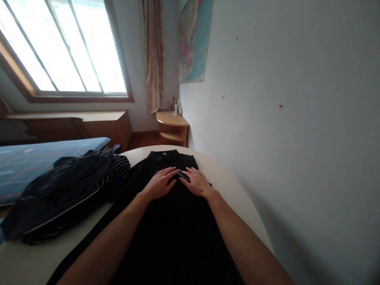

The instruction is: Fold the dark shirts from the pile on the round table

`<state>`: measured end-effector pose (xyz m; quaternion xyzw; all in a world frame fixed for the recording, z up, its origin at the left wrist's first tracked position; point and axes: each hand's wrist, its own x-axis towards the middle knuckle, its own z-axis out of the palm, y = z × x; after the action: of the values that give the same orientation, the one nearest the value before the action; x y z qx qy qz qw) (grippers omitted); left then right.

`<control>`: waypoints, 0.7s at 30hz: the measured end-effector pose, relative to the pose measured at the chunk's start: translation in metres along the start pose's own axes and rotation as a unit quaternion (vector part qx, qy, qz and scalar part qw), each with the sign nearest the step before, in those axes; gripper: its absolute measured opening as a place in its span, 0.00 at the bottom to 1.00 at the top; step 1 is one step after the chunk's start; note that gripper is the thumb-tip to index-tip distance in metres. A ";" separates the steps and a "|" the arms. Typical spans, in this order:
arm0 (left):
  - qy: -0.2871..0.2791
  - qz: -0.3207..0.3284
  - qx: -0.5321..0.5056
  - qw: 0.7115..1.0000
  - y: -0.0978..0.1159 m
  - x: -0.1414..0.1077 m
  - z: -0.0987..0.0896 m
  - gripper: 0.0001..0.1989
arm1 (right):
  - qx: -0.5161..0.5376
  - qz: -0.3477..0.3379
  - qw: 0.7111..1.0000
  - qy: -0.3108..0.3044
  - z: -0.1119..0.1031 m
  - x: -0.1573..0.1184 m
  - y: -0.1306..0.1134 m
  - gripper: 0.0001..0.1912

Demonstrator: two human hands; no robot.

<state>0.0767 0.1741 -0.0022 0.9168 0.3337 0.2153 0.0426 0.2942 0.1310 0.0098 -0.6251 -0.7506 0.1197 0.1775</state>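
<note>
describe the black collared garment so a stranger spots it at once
Find the pale rounded table beside the wall. The black collared garment lies spread there beneath the left hand and right hand. It is laid out, collar at the far end, unlike the crumpled dark clothes to its left.

The black garment [175,233] is cut by the bottom edge, and the left hand [160,184] and right hand [197,183] hide part of it. Between them, a dark strip [183,176] is partly covered; whether the fingers [168,171] grip it, I cannot tell. The pale collar label [164,153] is too small for reading. The window [89,47], upper left, and the poster [195,39], upper centre, are cut by the top edge.
</note>
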 end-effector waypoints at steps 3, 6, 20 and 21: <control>-0.048 0.029 -0.007 0.998 0.008 -0.001 0.003 0.25 | -0.014 0.039 0.999 0.002 0.005 0.001 0.002 0.30; -0.056 0.025 0.002 0.998 0.010 0.000 0.006 0.24 | -0.044 0.066 0.997 0.007 0.008 0.001 0.003 0.32; -0.081 -0.095 0.043 0.991 0.068 -0.001 0.006 0.30 | 0.058 0.016 0.996 0.063 -0.012 -0.012 0.036 0.20; -0.080 -0.101 0.041 0.991 0.070 -0.002 0.008 0.30 | 0.036 0.016 0.997 0.070 -0.013 -0.019 0.041 0.19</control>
<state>0.1199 0.1189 0.0054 0.8938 0.4284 0.1216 0.0527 0.3391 0.1193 0.0031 -0.6369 -0.7216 0.1052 0.2503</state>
